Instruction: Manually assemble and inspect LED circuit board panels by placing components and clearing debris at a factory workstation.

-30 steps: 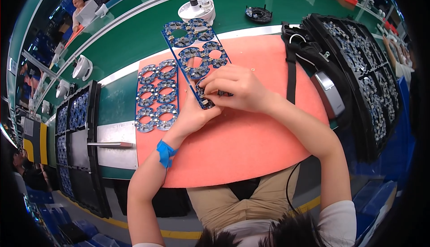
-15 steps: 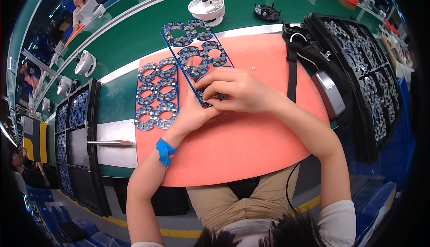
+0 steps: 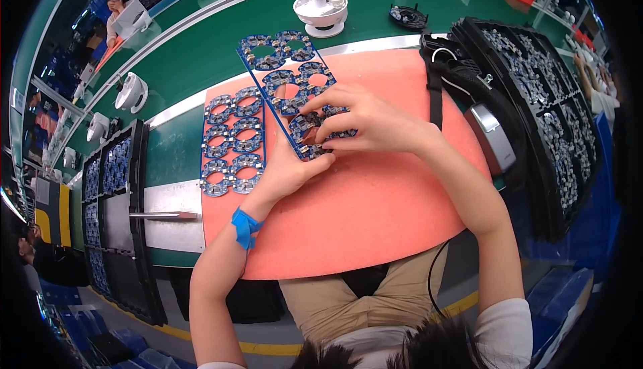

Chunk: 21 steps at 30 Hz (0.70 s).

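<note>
A blue panel of several joined ring-shaped circuit boards (image 3: 281, 82) is tilted above the salmon-coloured mat (image 3: 348, 215). My left hand (image 3: 287, 169) grips its near end from below, thumb along the near edge; a fingertip shows through one ring's hole. Over the near right part of this panel is my right hand (image 3: 362, 120), its bent fingers spread apart and their tips at the boards. I make out nothing held between them. Just left of the raised panel, a second circuit board panel (image 3: 231, 128) lies flat on the mat. Blue tape (image 3: 246, 228) wraps my left wrist.
Black trays of boards stand at the left (image 3: 142, 188) and right (image 3: 529, 161). A black strap (image 3: 435, 98) and a grey device (image 3: 491, 138) lie on the mat's right side. Behind are a white round-based device (image 3: 321, 15) and a black round part (image 3: 408, 16).
My right hand's fingers have spread and shifted slightly right, uncovering more of the near ring boards. The raised panel has moved slightly left in view; my left hand keeps its grip.
</note>
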Tool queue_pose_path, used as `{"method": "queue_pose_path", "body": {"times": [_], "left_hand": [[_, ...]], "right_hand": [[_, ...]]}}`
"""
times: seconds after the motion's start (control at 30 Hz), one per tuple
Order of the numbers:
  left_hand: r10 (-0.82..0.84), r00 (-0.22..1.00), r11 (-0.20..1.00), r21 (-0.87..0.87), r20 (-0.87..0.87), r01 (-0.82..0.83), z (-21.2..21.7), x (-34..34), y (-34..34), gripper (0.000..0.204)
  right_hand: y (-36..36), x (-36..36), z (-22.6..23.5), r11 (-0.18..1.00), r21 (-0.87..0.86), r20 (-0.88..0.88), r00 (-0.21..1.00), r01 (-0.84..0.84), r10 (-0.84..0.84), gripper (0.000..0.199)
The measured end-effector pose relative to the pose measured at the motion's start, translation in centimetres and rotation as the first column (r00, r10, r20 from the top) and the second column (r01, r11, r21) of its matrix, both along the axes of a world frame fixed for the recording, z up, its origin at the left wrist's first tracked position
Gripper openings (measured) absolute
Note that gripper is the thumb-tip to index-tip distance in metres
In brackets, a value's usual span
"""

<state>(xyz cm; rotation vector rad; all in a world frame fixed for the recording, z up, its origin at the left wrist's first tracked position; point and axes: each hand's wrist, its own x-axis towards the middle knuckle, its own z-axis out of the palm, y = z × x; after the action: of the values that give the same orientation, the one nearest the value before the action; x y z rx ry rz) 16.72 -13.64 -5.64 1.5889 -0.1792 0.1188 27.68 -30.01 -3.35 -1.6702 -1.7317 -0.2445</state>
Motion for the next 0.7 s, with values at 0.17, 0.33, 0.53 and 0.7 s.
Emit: {"method": "queue_pose_path", "body": {"times": [0.17, 0.33, 0.53, 0.7], "left_hand": [[0.0, 1.0, 0.999, -0.04, 0.013, 0.001, 0.2, 0.1, -0.4, 0.088], [-0.008, 0.999, 1.0, 0.0, 0.042, 0.008, 0.3, 0.2, -0.3, 0.078], [0.018, 1.0, 1.0, 0.007, 0.012, -0.018, 0.3, -0.1, -0.3, 0.075], [0.014, 0.999, 0.999, 0.043, 0.038, -0.015, -0.1, 0.3, -0.2, 0.086]], "right_hand": [[-0.2, -0.6, 0.3, 0.999, -0.033, -0.058, 0.998, 0.026, -0.028, 0.014], [-0.8, 0.0, 0.8, 0.994, -0.105, -0.312, 0.947, 0.039, -0.07, 0.012], [-0.4, 0.8, -0.4, 0.994, -0.044, 0.077, 0.993, 0.098, -0.094, 0.012], [-0.2, 0.3, -0.3, 0.993, 0.006, 0.132, 0.985, 0.116, -0.115, 0.014]]}}
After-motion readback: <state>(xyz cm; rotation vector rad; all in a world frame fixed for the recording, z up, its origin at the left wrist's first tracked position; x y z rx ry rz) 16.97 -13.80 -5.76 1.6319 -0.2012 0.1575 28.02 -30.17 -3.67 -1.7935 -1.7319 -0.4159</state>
